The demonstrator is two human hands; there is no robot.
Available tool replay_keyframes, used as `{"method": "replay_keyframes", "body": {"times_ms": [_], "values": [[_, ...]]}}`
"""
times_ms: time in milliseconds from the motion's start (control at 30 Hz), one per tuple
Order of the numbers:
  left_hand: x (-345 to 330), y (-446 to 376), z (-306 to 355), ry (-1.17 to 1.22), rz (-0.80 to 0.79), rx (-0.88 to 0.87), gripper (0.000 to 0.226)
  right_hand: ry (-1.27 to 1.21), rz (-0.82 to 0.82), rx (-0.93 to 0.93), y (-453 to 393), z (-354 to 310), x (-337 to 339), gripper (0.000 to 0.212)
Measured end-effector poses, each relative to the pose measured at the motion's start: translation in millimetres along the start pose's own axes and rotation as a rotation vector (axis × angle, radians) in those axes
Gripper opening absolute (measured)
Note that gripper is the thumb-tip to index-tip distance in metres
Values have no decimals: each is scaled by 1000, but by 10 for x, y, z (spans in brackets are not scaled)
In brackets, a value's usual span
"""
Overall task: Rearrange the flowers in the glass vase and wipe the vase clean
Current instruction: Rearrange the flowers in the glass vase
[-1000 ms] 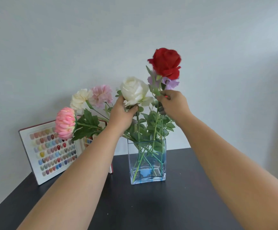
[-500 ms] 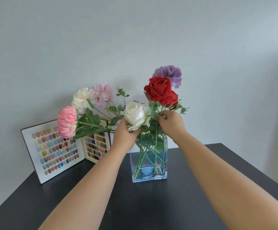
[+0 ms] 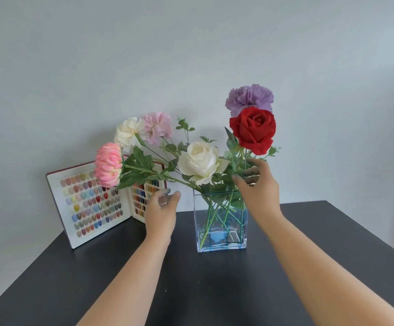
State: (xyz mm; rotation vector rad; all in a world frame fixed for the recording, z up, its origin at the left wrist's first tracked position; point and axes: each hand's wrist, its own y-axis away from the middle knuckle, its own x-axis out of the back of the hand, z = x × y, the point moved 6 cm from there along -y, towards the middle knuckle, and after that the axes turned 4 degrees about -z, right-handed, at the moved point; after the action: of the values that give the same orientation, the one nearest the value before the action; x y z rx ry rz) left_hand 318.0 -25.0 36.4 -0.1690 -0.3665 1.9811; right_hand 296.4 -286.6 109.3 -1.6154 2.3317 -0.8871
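A: What is seen at the left of the bench?

B: An open colour chart is propped against the wall. In front of it a pink flower is held out on a long slanted stem, and a cream flower and a pale pink flower are seen above it.

A: And the left hand?

B: It is raised beside the vase, apart from the glass. The fingers are loosely spread and nothing is gripped.

A: Where is the vase placed?

B: It is stood upright on the dark bench, between the two hands. Green stems are crossed inside it. A white rose is tilted left over the rim.

A: And to the right?

B: The right hand is held above the vase's right rim, fingers spread among the leaves; whether a stem is touched cannot be told. A red rose is seen above that hand, with a purple flower behind it.
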Motion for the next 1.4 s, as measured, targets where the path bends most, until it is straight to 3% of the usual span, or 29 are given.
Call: {"method": "replay_keyframes", "body": {"times_ms": [100,267,467,600,733,900,1100,1233,1400], "values": [[-18,-67,192,59,56,-29,37,-46,50,14,75,-4,38,40],[-228,-113,232,82,-3,-50,49,-19,-3,60,289,56,-30,34],[-322,-205,324,-117,48,-123,30,103,75,-26,266,288,110,27],[-342,-320,579,-240,14,-233,44,238,-18,-108,131,427,107,45],[-316,-434,901,-395,-11,-373,43,249,-110,-126,68,458,43,47],[-268,-548,1423,-375,-52,-481,41,233,-195,-191,37,487,-42,51],[-259,-752,1584,-406,-182,-408,35,236,-229,-218,89,529,-107,54],[-303,-681,1383,-444,-256,-370,46,226,-228,-214,89,518,-138,53],[-305,-616,993,-501,-330,-246,25,215,-231,-226,77,544,-143,52]]}}
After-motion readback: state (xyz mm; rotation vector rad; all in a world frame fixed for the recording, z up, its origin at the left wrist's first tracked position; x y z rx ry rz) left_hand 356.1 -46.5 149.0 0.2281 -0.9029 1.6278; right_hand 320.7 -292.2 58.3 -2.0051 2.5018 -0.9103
